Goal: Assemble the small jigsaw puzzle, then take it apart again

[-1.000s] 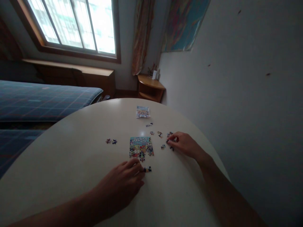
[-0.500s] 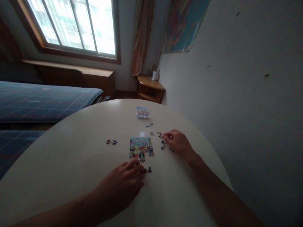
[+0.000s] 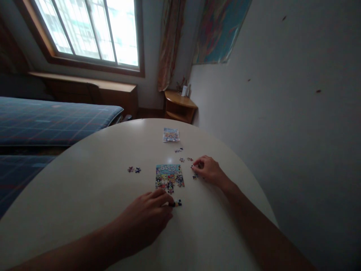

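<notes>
The person's left hand (image 3: 155,210) lies low over the table with its fingers bent, and its fingertips are at some small, dark, knobbly puzzle bits (image 3: 177,203); it is too dim to tell if they are pinched. The right hand (image 3: 208,170) is well apart from it, with thumb and finger curled close at a tiny dark puzzle piece (image 3: 192,166), and whether they grip it cannot be told. Between and just beyond the hands is a bright, flat, square puzzle (image 3: 169,174), partly joined, blue-green on top with pale letters, and bumpy along its bottom edge. Near the right hand are a small knobbly piece (image 3: 194,176) below its fingers and a reddish, speckled piece (image 3: 190,159) above them. Two dark, curvy pieces (image 3: 137,170) sit side by side, left of the square. Farther off lies a small, pale, square picture sheet (image 3: 170,135) with blue and orange on it. All these lie on a smooth, shiny, white round table (image 3: 98,180). Past it are a blue mattress (image 3: 56,118) with checked cloth and a brown wooden corner shelf (image 3: 180,98).
</notes>
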Demonstrator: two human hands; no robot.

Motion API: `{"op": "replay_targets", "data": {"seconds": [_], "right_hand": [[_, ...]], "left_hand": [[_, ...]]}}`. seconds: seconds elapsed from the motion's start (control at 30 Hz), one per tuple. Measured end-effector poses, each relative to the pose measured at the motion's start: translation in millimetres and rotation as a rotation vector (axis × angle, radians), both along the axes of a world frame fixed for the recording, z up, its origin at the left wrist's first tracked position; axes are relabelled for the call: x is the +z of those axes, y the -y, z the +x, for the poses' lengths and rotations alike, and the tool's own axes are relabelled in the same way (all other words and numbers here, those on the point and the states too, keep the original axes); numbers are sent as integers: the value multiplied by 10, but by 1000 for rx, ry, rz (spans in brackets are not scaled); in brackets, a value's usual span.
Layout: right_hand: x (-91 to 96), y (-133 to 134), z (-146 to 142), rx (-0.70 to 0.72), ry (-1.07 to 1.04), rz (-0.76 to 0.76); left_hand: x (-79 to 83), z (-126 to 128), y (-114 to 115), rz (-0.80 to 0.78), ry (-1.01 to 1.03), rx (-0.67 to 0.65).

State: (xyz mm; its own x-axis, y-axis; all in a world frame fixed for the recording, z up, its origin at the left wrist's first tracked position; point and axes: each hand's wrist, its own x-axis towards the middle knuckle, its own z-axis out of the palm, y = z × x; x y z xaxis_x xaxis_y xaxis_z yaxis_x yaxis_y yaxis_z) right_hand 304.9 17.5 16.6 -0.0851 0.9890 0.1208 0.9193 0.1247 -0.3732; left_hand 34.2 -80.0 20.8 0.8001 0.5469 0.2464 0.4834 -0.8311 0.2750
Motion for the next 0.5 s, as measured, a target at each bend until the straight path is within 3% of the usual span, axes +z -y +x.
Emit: {"op": "replay_targets", "data": {"seconds": [0.27, 0.5], "right_hand": [[75, 94, -33, 24, -47, -32], [75, 96, -45, 51, -89, -20]], "left_hand": [[108, -89, -105, -17, 55, 70], [63, -119, -175, -25, 107, 130]]}}
